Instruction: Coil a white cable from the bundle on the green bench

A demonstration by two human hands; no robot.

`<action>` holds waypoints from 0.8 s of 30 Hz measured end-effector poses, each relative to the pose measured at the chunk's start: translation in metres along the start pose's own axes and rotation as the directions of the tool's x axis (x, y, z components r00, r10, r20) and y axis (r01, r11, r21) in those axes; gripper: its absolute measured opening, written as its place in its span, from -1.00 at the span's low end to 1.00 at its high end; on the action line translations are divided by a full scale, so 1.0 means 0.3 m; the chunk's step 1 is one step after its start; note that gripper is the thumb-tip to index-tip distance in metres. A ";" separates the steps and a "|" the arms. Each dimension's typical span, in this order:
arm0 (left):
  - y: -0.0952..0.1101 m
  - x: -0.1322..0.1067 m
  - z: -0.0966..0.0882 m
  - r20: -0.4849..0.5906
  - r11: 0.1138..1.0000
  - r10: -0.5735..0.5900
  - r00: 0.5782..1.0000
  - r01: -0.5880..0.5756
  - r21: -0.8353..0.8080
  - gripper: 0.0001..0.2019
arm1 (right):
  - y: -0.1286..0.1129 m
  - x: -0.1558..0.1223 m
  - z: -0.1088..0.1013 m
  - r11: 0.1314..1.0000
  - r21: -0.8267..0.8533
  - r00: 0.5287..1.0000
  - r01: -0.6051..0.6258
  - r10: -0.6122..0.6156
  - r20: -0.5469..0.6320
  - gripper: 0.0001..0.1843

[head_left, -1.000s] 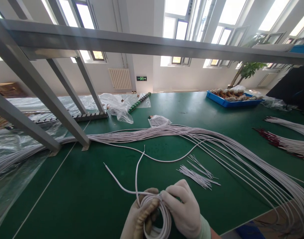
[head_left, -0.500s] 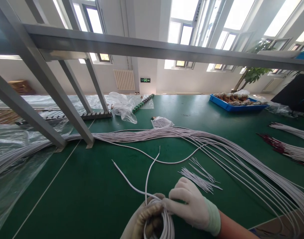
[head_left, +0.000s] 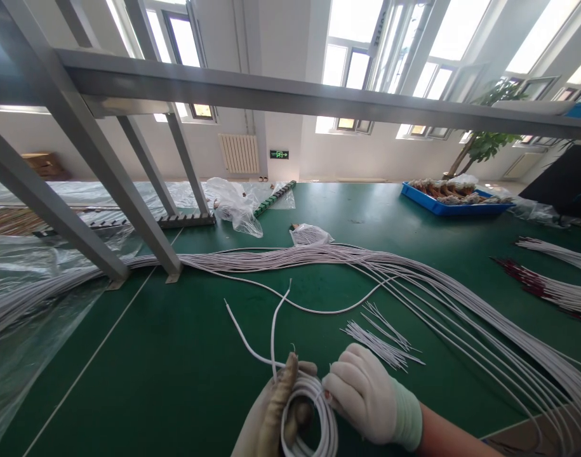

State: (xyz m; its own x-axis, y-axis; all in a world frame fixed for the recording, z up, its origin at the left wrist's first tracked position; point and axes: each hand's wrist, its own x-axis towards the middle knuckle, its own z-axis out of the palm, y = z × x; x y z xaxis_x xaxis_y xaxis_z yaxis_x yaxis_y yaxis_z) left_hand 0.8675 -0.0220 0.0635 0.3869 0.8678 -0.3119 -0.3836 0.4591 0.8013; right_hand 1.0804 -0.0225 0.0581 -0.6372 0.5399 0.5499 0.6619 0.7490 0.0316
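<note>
At the bottom middle, my gloved left hand (head_left: pixel 283 406) is wrapped round a coil of white cable (head_left: pixel 323 416), its thumb pointing up along the coil's left side. Two loose cable ends (head_left: pixel 242 333) stick out from the coil to the upper left. A thin, short end pokes up by the left thumb. My right hand (head_left: pixel 366 397), in a white glove, is closed at the coil's right edge, with its fingertips pinched together; what they pinch is too small to make out. Several short white ties (head_left: pixel 380 343) lie just beyond the right hand.
A long bundle of white cables (head_left: pixel 309 256) crosses the green table (head_left: pixel 176 355). Grey metal posts (head_left: pixel 106 171) stand at the left. Behind lie a clear plastic bag (head_left: pixel 312 235) and a blue tray (head_left: pixel 447 206) of parts. Cables with dark red ends (head_left: pixel 528 279) lie far right.
The coil has turned to show its round opening more. My left thumb has risen upright, and my right fingers have moved from the coil's top to its right edge and curled in.
</note>
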 end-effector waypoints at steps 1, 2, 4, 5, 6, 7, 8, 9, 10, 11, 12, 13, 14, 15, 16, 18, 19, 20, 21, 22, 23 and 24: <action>0.002 0.012 -0.013 0.026 0.999 -0.054 0.998 0.054 0.006 -0.71 | 0.004 -0.003 0.000 1.000 0.000 1.000 0.004 -0.004 0.013 -0.77; 0.003 0.020 -0.025 0.040 0.995 -0.101 0.994 0.100 0.010 -0.71 | 0.009 -0.004 -0.001 1.000 0.005 1.000 0.003 -0.003 0.028 -0.75; 0.005 0.026 -0.040 0.043 0.991 -0.133 0.990 0.132 0.010 -0.68 | 0.017 0.002 -0.007 1.000 0.019 0.998 0.007 -0.009 0.055 -0.70; 0.007 0.025 -0.042 0.041 0.994 -0.113 0.993 0.113 0.011 -0.65 | 0.020 0.007 -0.012 0.999 0.025 0.997 0.019 -0.021 0.069 -0.67; 0.010 0.021 -0.040 0.049 0.995 -0.101 0.994 0.100 0.018 -0.60 | 0.023 0.014 -0.018 0.999 0.029 0.995 0.037 -0.040 0.087 -0.64; 0.015 0.016 -0.036 0.049 0.995 -0.095 0.994 0.093 0.025 -0.54 | 0.026 0.021 -0.024 0.998 0.027 0.992 0.059 -0.062 0.107 -0.62; 0.021 0.012 -0.031 0.034 0.995 -0.099 0.994 0.099 0.028 -0.50 | 0.029 0.029 -0.031 0.996 0.025 0.988 0.083 -0.086 0.127 -0.60; 0.030 0.008 -0.026 0.008 0.992 -0.120 0.993 0.120 0.025 -0.53 | 0.030 0.036 -0.038 0.994 0.023 0.984 0.105 -0.108 0.145 -0.59; 0.038 0.005 -0.020 -0.026 0.988 -0.152 0.988 0.152 0.013 -0.61 | 0.032 0.044 -0.045 0.992 0.024 0.979 0.123 -0.125 0.161 -0.58; 0.046 0.003 -0.016 -0.053 0.982 -0.189 0.980 0.189 -0.006 -0.72 | 0.033 0.051 -0.052 0.990 0.029 0.975 0.137 -0.140 0.171 -0.56; 0.053 0.002 -0.013 -0.069 0.976 -0.217 0.974 0.216 -0.028 -0.79 | 0.034 0.057 -0.057 0.989 0.031 0.973 0.148 -0.151 0.173 -0.54; 0.056 0.004 -0.011 -0.070 0.973 -0.230 0.971 0.227 -0.045 -0.81 | 0.034 0.062 -0.062 0.987 0.032 0.973 0.156 -0.159 0.167 -0.51; 0.057 0.006 -0.010 -0.054 0.972 -0.231 0.971 0.228 -0.054 -0.81 | 0.034 0.066 -0.065 0.986 0.033 0.973 0.164 -0.167 0.159 -0.49; 0.053 0.011 -0.011 -0.028 0.974 -0.220 0.975 0.218 -0.059 -0.78 | 0.033 0.067 -0.066 0.985 0.030 0.973 0.169 -0.171 0.152 -0.47; 0.046 0.017 -0.013 0.005 0.978 -0.199 0.980 0.199 -0.065 -0.74 | 0.030 0.066 -0.065 0.986 0.024 0.975 0.166 -0.168 0.145 -0.46; 0.022 0.035 -0.020 0.048 0.985 -0.140 0.989 0.144 -0.092 -0.68 | 0.019 0.055 -0.055 0.992 0.010 0.984 0.124 -0.124 0.126 -0.48; 0.007 0.046 -0.024 0.062 0.986 -0.129 0.990 0.135 -0.102 -0.64 | 0.011 0.046 -0.046 0.997 0.012 0.990 0.077 -0.077 0.118 -0.51; -0.007 0.057 -0.027 0.067 0.985 -0.135 0.989 0.141 -0.099 -0.59 | 0.002 0.037 -0.035 1.000 0.029 0.993 0.007 -0.010 0.116 -0.54; -0.019 0.066 -0.028 0.054 0.985 -0.149 0.987 0.153 -0.075 -0.54 | -0.008 0.027 -0.023 0.994 0.065 0.990 -0.091 0.083 0.117 -0.57; -0.029 0.074 -0.028 0.027 0.986 -0.160 0.987 0.161 -0.033 -0.51 | -0.018 0.020 -0.010 0.970 0.122 0.971 -0.213 0.197 0.133 -0.60; -0.034 0.078 -0.025 -0.008 0.987 -0.160 0.987 0.160 0.028 -0.50 | -0.025 0.016 0.001 0.914 0.196 0.929 -0.355 0.322 0.181 -0.62; -0.037 0.080 -0.021 -0.048 0.985 -0.131 0.990 0.135 0.109 -0.51 | -0.031 0.018 0.010 0.818 0.273 0.858 -0.506 0.443 0.260 -0.63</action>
State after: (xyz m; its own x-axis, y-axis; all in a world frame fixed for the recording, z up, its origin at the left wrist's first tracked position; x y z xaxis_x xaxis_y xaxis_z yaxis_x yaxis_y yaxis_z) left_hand 0.8758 -0.0052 0.0441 0.3927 0.8085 -0.4384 -0.2337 0.5488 0.8026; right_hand 1.0697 -0.0253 0.0584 -0.3560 0.8952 0.2683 0.7562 0.4446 -0.4801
